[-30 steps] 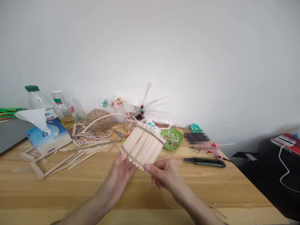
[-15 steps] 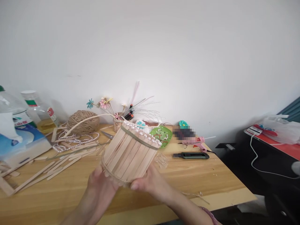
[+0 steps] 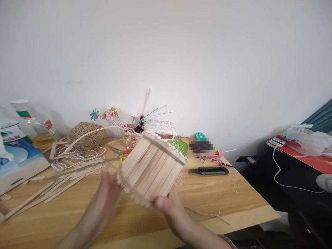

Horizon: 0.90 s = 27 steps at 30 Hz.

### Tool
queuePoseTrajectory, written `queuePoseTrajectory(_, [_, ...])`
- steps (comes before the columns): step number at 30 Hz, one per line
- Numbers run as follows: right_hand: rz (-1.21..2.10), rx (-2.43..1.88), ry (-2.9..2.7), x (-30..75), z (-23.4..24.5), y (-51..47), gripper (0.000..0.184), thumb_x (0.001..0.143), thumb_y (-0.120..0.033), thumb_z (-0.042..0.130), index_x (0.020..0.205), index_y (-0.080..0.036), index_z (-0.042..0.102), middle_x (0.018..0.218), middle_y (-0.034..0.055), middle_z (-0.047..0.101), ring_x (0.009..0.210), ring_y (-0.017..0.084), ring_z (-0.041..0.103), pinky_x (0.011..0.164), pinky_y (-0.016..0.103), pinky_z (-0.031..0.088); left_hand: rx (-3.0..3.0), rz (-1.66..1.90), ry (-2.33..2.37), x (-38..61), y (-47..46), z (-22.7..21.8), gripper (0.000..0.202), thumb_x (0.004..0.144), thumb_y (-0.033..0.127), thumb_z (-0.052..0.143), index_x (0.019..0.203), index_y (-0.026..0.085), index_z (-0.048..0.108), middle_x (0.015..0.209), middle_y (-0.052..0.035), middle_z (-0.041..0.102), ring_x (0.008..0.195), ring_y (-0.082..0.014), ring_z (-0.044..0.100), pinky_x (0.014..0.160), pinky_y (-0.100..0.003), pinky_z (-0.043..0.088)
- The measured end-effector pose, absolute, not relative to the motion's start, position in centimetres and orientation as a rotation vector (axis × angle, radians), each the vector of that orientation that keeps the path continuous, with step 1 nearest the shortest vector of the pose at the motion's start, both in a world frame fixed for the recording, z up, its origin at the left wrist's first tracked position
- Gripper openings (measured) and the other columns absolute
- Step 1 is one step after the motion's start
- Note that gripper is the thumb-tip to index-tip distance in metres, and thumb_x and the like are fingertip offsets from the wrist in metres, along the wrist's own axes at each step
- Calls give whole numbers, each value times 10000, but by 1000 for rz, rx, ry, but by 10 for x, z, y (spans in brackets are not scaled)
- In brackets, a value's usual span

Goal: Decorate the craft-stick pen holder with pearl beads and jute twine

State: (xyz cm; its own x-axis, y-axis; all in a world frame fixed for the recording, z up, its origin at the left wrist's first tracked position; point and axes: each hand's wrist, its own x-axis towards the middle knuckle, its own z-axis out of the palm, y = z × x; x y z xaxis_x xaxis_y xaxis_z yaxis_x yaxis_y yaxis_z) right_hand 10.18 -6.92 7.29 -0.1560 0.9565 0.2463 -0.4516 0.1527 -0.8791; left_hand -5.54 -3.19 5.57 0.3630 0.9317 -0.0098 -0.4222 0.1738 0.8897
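I hold a round basket made of wooden craft sticks [image 3: 151,166] tilted above the table, with a pearl string along its rim and a curved thin handle arching back to the left. My left hand [image 3: 109,188] grips its bottom edge on the left; the hand is blurred by motion. My right hand [image 3: 168,206] grips the lower right edge, thumb pressed on the sticks.
Loose craft sticks [image 3: 59,180], a pearl string [image 3: 77,154], a twine ball [image 3: 86,133], scissors [image 3: 119,152], a small flower pot [image 3: 128,136], a green dish [image 3: 181,145], a pink glue gun [image 3: 212,155], a utility knife [image 3: 209,170], a tissue box [image 3: 15,162] and bottles [image 3: 26,116] lie on the wooden table [image 3: 233,193]. A dark side table [image 3: 298,173] stands right.
The basket has been lifted closer to the camera and turned slightly, both hands shifting along its bottom edge. The view has swung to the right.
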Motion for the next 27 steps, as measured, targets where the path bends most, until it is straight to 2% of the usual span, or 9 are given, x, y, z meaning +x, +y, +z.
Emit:
queuePoseTrajectory(3, [1448, -578, -959, 106, 67, -63, 678, 688, -581, 672, 1219, -174, 565, 1291, 110, 566, 1232, 287, 468, 1082, 434, 294, 954, 1082, 727, -51, -26, 55, 459, 828, 553, 504, 1115, 229, 655, 1283, -42, 601, 1350, -269, 312, 1121, -402, 210])
queuePoseTrajectory(7, [1614, -588, -781, 111, 63, -55, 569, 735, -576, 613, 1164, -203, 599, 1279, 95, 585, 1191, 276, 524, 1080, 450, 289, 869, 1019, 739, -48, -25, 58, 384, 847, 470, 531, 1039, 176, 687, 1252, -79, 617, 1322, -270, 352, 1105, -402, 216])
queuePoseTrajectory(11, [1642, -727, -747, 112, 60, -54, 629, 685, -602, 647, 1167, -202, 587, 1287, 112, 579, 1155, 286, 559, 1070, 462, 297, 794, 972, 694, -48, -25, 60, 360, 861, 442, 519, 1048, 178, 678, 1240, -90, 616, 1327, -269, 337, 1094, -404, 221])
queuePoseTrajectory(16, [1476, -720, -867, 105, 55, -56, 646, 711, -548, 659, 1241, -198, 543, 1310, 101, 558, 1243, 275, 476, 1084, 447, 298, 744, 1020, 540, -41, -27, 54, 444, 850, 519, 498, 1127, 203, 641, 1304, -86, 565, 1349, -280, 287, 1115, -429, 164])
queuePoseTrajectory(20, [1349, -750, -968, 97, 50, -57, 711, 706, -553, 668, 1301, -207, 489, 1278, 101, 580, 1252, 282, 454, 1100, 467, 259, 708, 1062, 410, -28, -34, 53, 501, 763, 563, 600, 1173, 275, 611, 1370, -39, 510, 1372, -276, 240, 1118, -415, 182])
queuePoseTrajectory(23, [1324, -774, -1013, 92, 50, -59, 788, 670, -557, 704, 1333, -215, 449, 1265, 109, 585, 1221, 302, 476, 1067, 478, 305, 706, 1021, 330, -23, -40, 56, 649, 679, 562, 690, 1260, 319, 531, 1365, -37, 519, 1361, -295, 276, 1106, -435, 216])
queuePoseTrajectory(27, [1318, -814, -1037, 87, 55, -63, 832, 638, -567, 727, 1334, -210, 443, 1223, 117, 612, 1184, 309, 510, 1029, 460, 362, 720, 966, 310, -26, -45, 59, 711, 672, 504, 727, 1312, 322, 474, 1313, -53, 571, 1315, -312, 367, 1078, -442, 272])
